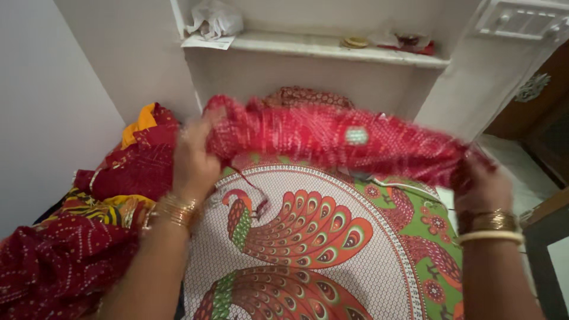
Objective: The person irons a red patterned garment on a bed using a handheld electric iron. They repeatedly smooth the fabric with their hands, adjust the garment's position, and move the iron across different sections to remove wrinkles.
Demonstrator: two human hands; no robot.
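A long red patterned cloth point(332, 139) is stretched out in the air between both hands, blurred by motion. My left hand point(192, 163) grips its left end, with gold bangles on that wrist. My right hand point(483, 184) grips the right end and wears gold and pale bangles. Below the cloth lies a bedsheet point(308, 237) printed with red and green peacocks on a white dotted ground.
A heap of red, maroon and yellow fabrics point(101, 201) lies at the left by the wall. Behind is a white wall shelf point(320, 47) with a plastic bag point(214, 18) and small items. A switch panel point(521, 18) and a dark door point(539, 112) are at the right.
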